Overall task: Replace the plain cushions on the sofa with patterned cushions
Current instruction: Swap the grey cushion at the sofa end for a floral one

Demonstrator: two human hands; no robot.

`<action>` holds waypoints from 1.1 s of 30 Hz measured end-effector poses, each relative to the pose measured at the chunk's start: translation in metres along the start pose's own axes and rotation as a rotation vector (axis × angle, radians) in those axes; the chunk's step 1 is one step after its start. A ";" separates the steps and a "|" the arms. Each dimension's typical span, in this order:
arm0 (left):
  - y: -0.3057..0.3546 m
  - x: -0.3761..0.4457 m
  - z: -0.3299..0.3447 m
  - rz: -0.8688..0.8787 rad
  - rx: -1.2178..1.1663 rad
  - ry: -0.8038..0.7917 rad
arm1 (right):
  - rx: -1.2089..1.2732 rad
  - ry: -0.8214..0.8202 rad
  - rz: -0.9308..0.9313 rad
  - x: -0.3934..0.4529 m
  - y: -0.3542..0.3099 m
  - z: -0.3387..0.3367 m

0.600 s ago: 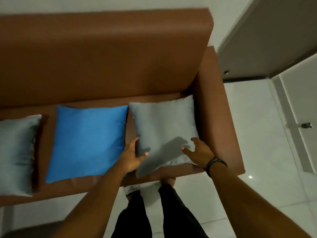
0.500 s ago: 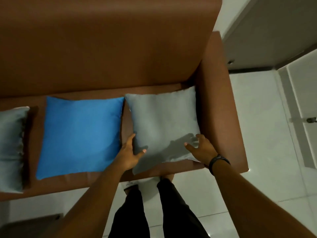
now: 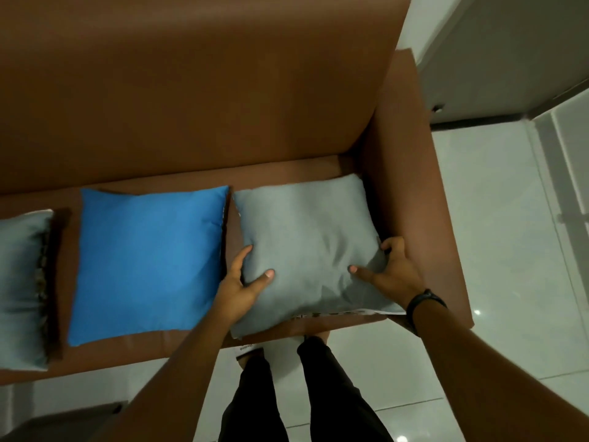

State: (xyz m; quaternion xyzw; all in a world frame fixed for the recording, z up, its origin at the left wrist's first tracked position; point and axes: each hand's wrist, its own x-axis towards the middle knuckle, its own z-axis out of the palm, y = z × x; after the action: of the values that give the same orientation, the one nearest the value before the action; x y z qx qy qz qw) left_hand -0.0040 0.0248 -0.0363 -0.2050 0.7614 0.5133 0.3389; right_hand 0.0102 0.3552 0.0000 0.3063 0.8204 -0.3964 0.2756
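**A:** What have you got in hand?

**B:** Both grips are clamped on the grey cushion (image 3: pixel 306 247). My left hand (image 3: pixel 239 283) holds its left edge, thumb pressed on the top face and fingers tucked along the side. My right hand (image 3: pixel 393 271) pinches the near right corner, thumb lying flat on the fabric and the other fingers curled around the edge beside the armrest (image 3: pixel 414 199).

**A:** Arm pose?

**B:** Both forearms reach forward and down from the bottom of the view, converging on the cushion. There is a dark band (image 3: pixel 425 303) on my right wrist.

**A:** Any writing you can read?

**B:** Only a small printed word on the white slipper (image 3: pixel 248 347) under the seat edge, too small to make out. No label shows on the cushions.

**A:** Where does the cushion sit?

**B:** At the right end of the brown sofa (image 3: pixel 197 100), flat on the seat, its near edge overhanging the front. A strip of patterned fabric shows along that near edge underneath. Just beside it on the left lies the blue cushion (image 3: pixel 146 260), flat, a narrow gap of seat between them. Further left, cut by the frame edge, is another grey cushion (image 3: pixel 22 288) with a patterned strip showing along its right side. My dark trousers (image 3: pixel 322 393) stand over the pale tiled floor (image 3: pixel 497 250).
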 end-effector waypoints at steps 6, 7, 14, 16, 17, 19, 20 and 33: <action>0.111 -0.008 -0.059 -0.182 -0.300 -0.117 | -0.009 -0.023 -0.111 -0.006 -0.093 -0.088; 0.128 -0.009 -0.069 -0.206 -0.402 -0.150 | 0.003 -0.015 -0.121 -0.002 -0.110 -0.102; 0.200 0.039 -0.097 -0.111 -0.576 -0.083 | 0.300 0.054 -0.105 0.053 -0.197 -0.142; 0.213 0.052 -0.096 -0.088 -0.587 -0.095 | 0.402 0.096 -0.130 0.070 -0.208 -0.140; 0.218 0.058 -0.094 -0.064 -0.607 -0.089 | 0.454 0.109 -0.147 0.079 -0.213 -0.139; 0.226 0.070 -0.086 0.009 -0.627 -0.072 | 0.572 0.129 -0.194 0.096 -0.219 -0.136; 0.227 0.072 -0.078 0.064 -0.580 -0.038 | 0.577 0.166 -0.224 0.099 -0.219 -0.131; 0.168 0.107 -0.012 0.279 1.018 0.338 | -0.658 0.333 -0.320 0.112 -0.122 -0.046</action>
State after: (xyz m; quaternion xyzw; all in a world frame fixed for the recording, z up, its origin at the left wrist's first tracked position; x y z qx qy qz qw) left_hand -0.1920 0.0824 -0.0034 0.0079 0.9770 0.0804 0.1973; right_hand -0.1612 0.3640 0.0050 0.1301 0.9743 -0.0954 0.1571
